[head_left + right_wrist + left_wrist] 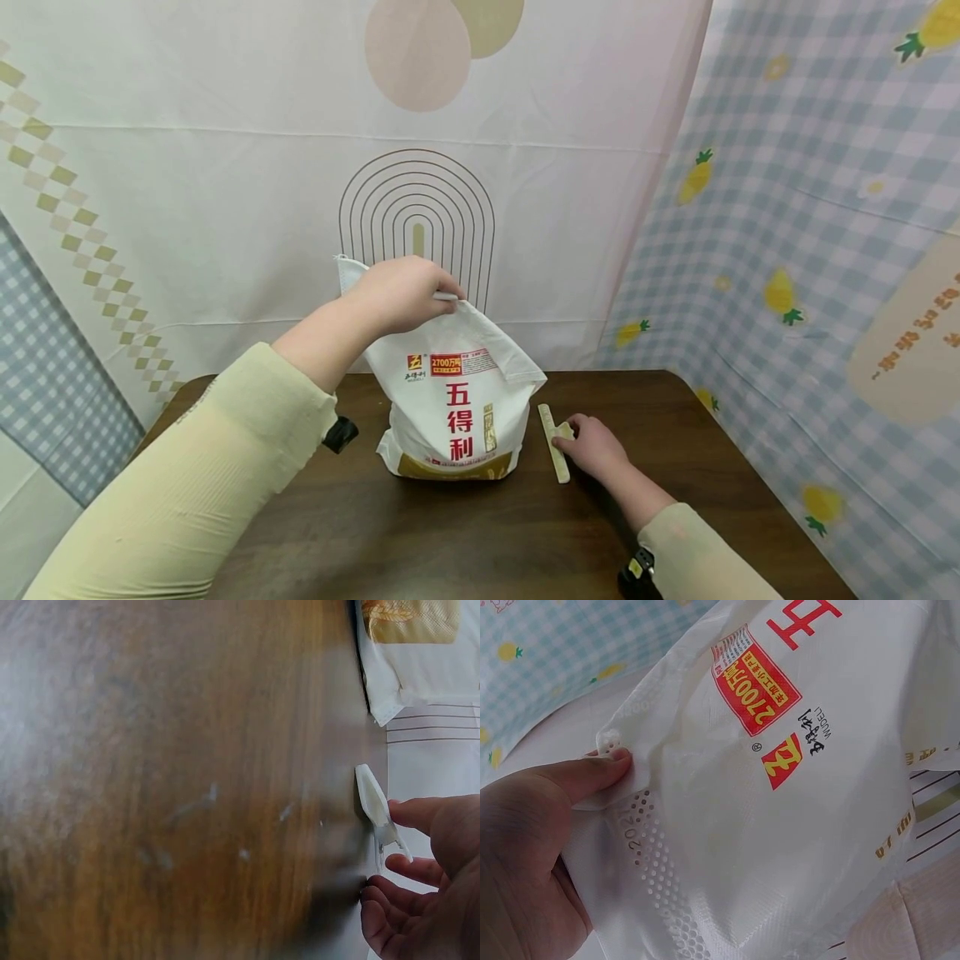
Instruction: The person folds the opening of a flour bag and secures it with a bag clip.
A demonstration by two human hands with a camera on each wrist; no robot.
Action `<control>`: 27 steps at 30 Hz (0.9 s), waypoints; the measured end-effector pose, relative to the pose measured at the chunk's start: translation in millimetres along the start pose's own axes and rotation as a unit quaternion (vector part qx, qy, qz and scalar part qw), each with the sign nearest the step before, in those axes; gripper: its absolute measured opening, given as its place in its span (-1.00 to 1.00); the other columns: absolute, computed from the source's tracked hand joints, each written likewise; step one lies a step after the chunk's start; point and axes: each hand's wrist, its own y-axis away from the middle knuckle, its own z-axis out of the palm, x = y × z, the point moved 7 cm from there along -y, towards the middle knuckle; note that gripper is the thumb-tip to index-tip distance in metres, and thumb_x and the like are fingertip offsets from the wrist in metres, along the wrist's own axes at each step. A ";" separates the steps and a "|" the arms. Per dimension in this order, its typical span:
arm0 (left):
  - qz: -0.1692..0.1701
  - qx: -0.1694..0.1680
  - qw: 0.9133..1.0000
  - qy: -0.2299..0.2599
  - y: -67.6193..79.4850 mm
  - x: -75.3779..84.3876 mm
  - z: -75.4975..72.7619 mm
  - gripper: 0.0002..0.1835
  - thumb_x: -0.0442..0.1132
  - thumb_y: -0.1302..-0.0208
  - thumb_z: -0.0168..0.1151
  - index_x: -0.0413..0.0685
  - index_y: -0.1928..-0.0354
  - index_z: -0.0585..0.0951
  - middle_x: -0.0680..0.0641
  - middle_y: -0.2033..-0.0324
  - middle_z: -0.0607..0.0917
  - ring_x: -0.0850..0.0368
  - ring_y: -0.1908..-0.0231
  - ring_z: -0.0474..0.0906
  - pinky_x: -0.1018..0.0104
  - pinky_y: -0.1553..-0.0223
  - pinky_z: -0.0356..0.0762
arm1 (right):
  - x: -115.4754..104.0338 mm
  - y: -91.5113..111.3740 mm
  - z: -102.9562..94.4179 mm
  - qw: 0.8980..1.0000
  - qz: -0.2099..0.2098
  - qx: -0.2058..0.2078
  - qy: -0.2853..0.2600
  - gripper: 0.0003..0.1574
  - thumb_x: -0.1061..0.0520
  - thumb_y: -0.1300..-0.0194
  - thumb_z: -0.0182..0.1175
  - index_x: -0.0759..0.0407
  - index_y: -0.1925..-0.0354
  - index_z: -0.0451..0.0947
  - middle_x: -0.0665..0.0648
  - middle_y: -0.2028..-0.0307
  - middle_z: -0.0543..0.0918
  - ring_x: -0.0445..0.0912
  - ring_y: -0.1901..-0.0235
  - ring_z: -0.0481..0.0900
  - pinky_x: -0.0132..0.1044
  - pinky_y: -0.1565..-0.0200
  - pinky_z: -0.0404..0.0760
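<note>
A white flour bag (442,408) with red and gold print stands upright on the table, its top folded and slanted. My left hand (405,292) grips the bag's top edge. In the left wrist view, the thumb of that hand (536,840) presses on the folded, perforated edge of the bag (727,802). To the right of the bag, a long cream-coloured bag sealing clip (555,450) lies on the table. My right hand (596,450) pinches the clip's handle. Thumb and index finger sit on either side of the clip (373,796) in the right wrist view.
The dark brown wooden table (420,542) has rounded far corners. A white printed cloth (225,208) hangs right behind it. Blue checked cloth (750,275) with pineapples hangs along the right side.
</note>
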 end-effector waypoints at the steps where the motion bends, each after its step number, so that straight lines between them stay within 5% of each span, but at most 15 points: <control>1: 0.000 0.000 1.000 0.000 -0.1 -0.3 0.1 -0.75 -0.09 -0.38 0.24 0.21 -0.04 0.73 0.12 -0.04 0.70 0.09 -0.09 0.59 0.03 -0.02 0.52 | -1.2 0.6 -0.6 1.000 -0.002 0.000 0.002 -0.41 -0.06 -0.29 0.32 0.35 -0.08 0.53 0.24 0.15 0.65 0.09 0.18 0.61 0.03 0.16 0.57; 17: -0.001 0.001 1.000 0.000 1.9 -2.0 -0.8 -0.75 -0.08 -0.38 0.24 0.21 -0.04 0.73 0.12 -0.04 0.70 0.09 -0.10 0.58 0.02 -0.04 0.52 | -6.0 -2.7 -1.3 1.000 0.008 -0.004 -0.009 -0.37 -0.04 -0.31 0.29 0.44 -0.10 0.50 0.35 0.04 0.65 0.21 0.05 0.61 0.10 0.02 0.55; 22: -0.002 -0.001 1.000 0.006 2.7 -2.1 -0.7 -0.75 -0.08 -0.39 0.24 0.20 -0.04 0.73 0.11 -0.05 0.70 0.08 -0.12 0.57 0.02 -0.07 0.50 | -2.3 -6.1 0.6 1.000 0.013 -0.018 -0.022 -0.42 -0.08 -0.31 0.28 0.43 0.03 0.54 0.26 0.18 0.68 0.08 0.21 0.62 0.01 0.13 0.57; 27: -0.003 -0.001 1.000 0.007 2.8 -3.0 -0.4 -0.75 -0.08 -0.39 0.24 0.21 -0.04 0.73 0.11 -0.05 0.70 0.07 -0.12 0.57 0.01 -0.08 0.50 | 1.8 -6.8 2.0 0.997 0.030 -0.031 -0.067 -0.58 -0.07 -0.32 0.26 0.27 0.38 0.50 0.08 0.49 0.53 -0.07 0.49 0.45 -0.20 0.39 0.45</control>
